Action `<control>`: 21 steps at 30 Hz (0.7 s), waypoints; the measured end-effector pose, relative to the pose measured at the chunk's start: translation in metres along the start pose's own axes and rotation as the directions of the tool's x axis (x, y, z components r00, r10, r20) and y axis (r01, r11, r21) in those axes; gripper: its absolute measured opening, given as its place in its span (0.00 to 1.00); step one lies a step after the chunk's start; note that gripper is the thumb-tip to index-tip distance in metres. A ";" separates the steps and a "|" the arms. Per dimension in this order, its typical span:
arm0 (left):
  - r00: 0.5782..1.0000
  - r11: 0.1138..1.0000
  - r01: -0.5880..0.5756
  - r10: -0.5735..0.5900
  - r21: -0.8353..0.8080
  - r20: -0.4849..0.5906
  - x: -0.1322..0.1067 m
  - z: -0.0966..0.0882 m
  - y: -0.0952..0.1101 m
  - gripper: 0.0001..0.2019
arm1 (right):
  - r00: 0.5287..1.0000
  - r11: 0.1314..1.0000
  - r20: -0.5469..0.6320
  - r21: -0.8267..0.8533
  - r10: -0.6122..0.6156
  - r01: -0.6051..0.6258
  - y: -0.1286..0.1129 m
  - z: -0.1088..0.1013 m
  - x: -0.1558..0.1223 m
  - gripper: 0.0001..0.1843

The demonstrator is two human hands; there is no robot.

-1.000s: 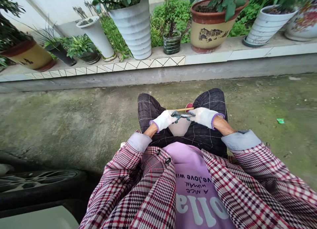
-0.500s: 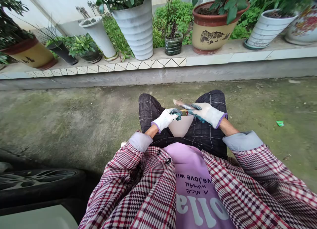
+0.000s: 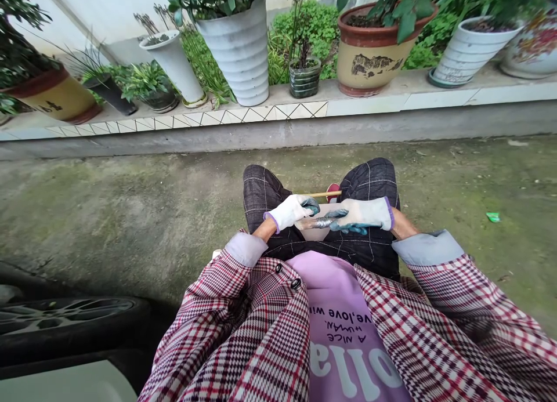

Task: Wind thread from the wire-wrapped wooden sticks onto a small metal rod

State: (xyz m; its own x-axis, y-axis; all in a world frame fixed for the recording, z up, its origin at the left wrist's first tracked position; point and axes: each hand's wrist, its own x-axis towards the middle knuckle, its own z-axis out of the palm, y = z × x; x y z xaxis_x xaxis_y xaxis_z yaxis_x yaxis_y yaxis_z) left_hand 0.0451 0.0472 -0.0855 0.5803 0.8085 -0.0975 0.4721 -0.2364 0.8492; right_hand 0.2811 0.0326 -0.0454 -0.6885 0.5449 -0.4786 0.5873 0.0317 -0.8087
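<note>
I sit with both gloved hands over my lap. My right hand point(image 3: 363, 215) is closed round a short silvery metal piece point(image 3: 319, 223) that points left toward my left hand. My left hand point(image 3: 292, 209) is closed, its dark fingertips curled at the metal piece's left end; what it grips is hidden. A thin wooden stick point(image 3: 322, 194) lies across my knees just beyond the hands, beside a small red object point(image 3: 333, 190). A pale surface point(image 3: 314, 232) sits on my lap under the hands.
A tiled ledge point(image 3: 278, 109) ahead carries several plant pots, among them a tall white ribbed one point(image 3: 237, 51) and a brown-rimmed one point(image 3: 374, 51). Mossy concrete ground point(image 3: 130, 205) lies on all sides. A dark tyre point(image 3: 65, 318) is at lower left. A green scrap point(image 3: 492, 217) lies right.
My right hand, raised with the metal piece tilted up to the left half a second ago, has come back down and holds it level against the left hand. The left hand barely moved.
</note>
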 end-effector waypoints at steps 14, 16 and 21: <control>0.997 0.992 0.077 -0.073 0.099 -0.039 -0.004 -0.003 0.001 0.11 | 1.000 1.000 0.001 0.022 -0.013 0.013 0.008 -0.006 -0.002 0.17; 0.993 0.991 0.105 -0.100 0.081 -0.064 -0.004 -0.004 0.000 0.11 | 1.000 0.999 -0.011 -0.045 0.004 -0.004 0.006 -0.004 -0.002 0.17; 0.997 0.986 0.075 -0.071 0.151 -0.032 -0.004 -0.003 0.004 0.10 | 0.984 0.957 -0.163 -0.268 0.070 -0.112 -0.001 0.004 0.002 0.14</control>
State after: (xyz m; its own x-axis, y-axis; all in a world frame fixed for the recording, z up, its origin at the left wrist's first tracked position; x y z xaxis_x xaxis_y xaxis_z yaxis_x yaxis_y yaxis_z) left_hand 0.0425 0.0445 -0.0805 0.5240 0.8399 -0.1412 0.6090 -0.2536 0.7515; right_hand 0.2773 0.0298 -0.0467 -0.5672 0.6750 -0.4718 0.7534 0.1940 -0.6283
